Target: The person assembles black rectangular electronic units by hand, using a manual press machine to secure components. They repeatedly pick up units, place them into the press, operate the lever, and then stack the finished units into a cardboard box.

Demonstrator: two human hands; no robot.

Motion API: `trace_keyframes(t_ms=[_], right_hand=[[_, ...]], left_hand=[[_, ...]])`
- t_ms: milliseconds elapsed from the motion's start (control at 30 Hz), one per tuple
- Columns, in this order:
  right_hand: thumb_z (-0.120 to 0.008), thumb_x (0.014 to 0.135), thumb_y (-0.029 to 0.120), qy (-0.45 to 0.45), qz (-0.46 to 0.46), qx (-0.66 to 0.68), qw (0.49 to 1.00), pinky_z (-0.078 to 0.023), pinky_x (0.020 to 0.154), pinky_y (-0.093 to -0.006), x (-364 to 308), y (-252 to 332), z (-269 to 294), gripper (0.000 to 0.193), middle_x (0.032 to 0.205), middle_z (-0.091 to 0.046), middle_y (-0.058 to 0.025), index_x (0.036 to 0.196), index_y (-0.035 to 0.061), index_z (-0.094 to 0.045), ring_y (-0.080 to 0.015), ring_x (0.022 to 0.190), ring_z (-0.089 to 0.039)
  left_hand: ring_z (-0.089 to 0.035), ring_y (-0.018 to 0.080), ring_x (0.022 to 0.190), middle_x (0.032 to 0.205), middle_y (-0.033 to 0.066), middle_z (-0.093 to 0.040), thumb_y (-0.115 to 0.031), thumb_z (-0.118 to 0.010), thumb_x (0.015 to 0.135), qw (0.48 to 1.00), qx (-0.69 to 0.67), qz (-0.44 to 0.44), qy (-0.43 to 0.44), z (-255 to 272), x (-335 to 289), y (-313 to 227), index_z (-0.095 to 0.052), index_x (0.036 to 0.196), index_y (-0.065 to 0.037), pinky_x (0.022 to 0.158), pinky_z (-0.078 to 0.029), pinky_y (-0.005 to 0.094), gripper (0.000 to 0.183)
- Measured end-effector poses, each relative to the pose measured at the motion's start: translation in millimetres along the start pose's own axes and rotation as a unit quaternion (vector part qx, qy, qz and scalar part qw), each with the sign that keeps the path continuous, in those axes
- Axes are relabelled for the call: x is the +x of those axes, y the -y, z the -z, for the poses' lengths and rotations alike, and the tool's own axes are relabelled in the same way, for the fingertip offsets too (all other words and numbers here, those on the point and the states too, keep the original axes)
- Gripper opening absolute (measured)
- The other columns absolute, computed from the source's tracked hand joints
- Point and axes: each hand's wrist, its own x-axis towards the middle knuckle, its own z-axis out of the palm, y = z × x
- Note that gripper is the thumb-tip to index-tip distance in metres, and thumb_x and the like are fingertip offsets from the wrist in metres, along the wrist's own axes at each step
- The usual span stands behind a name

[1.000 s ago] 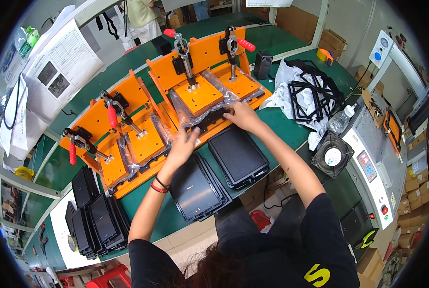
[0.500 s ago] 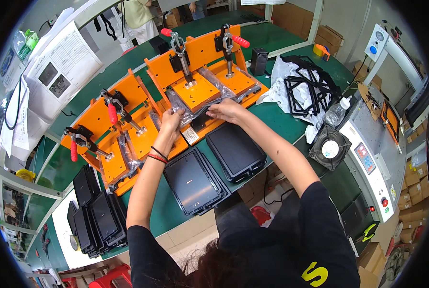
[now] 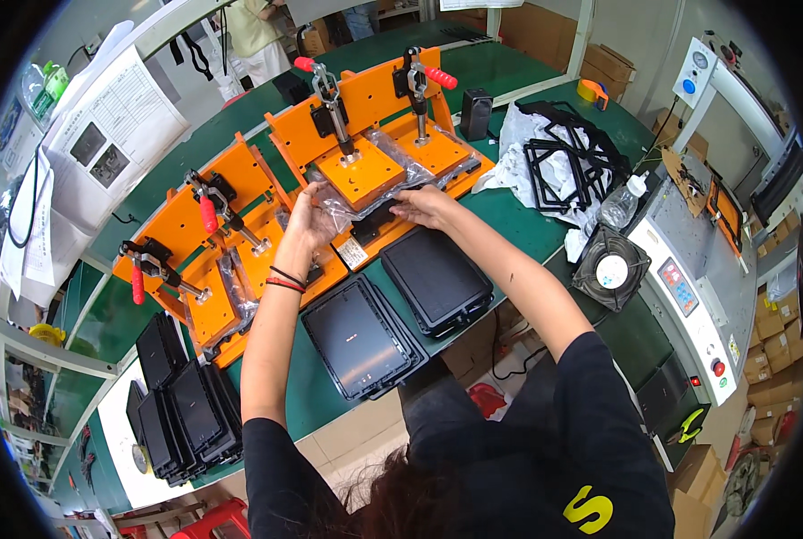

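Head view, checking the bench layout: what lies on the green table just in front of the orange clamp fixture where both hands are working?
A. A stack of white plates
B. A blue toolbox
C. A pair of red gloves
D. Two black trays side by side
D: two black trays lie side by side on the green table, nearer the person than the orange clamp fixture that the left hand and right hand reach.

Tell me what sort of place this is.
Most likely a factory assembly bench: orange clamp fixtures stand on a green worktable, stacked black trays wait alongside, and a control box sits to the right.
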Motion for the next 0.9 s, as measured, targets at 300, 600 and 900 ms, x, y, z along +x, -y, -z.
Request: trace_keyframes(t_ms=[300, 600, 900], right_hand=[[-0.066, 0.084, 0.024, 0.024, 0.119, -0.004, 0.993, -0.048, 0.062, -0.0227, -119.0, 4.6, 48.1, 0.026, 0.078, -0.063, -0.0106, 0.082, -0.0010, -0.057, -0.0136, 0.068, -0.060], [-0.069, 0.083, 0.021, -0.073, 0.139, 0.141, 0.977, -0.041, 0.056, -0.0199, -279.9, -20.8, 97.8, 0.020, 0.075, -0.059, -0.0038, 0.081, 0.0047, -0.057, -0.0099, 0.066, -0.055], [-0.065, 0.085, 0.019, -0.104, 0.112, 0.148, 0.977, -0.043, 0.052, -0.0203, -351.9, -48.2, 114.5, 0.017, 0.072, -0.059, -0.0033, 0.083, 0.0039, -0.056, -0.0097, 0.061, -0.055]], left_hand=[[-0.063, 0.0239, 0.087, 0.088, 0.0146, -0.065, -0.036, -0.047, 0.093, 0.910, 0.408, -0.072, -0.032, -31.2, -75.1, -7.7, -0.053, 0.108, 0.000, 0.078, -0.050, 0.0339, 0.039], [-0.051, 0.0411, 0.105, 0.106, 0.0301, -0.056, -0.057, -0.035, 0.092, 0.535, 0.531, -0.571, -0.327, -115.0, 19.4, -122.1, -0.040, 0.115, 0.009, 0.086, -0.042, 0.0452, 0.070], [-0.063, 0.0215, 0.082, 0.086, 0.0161, -0.065, -0.027, -0.035, 0.098, 0.682, 0.216, -0.698, 0.025, -174.1, 8.8, -160.4, -0.047, 0.107, 0.004, 0.079, -0.048, 0.0327, 0.034]])
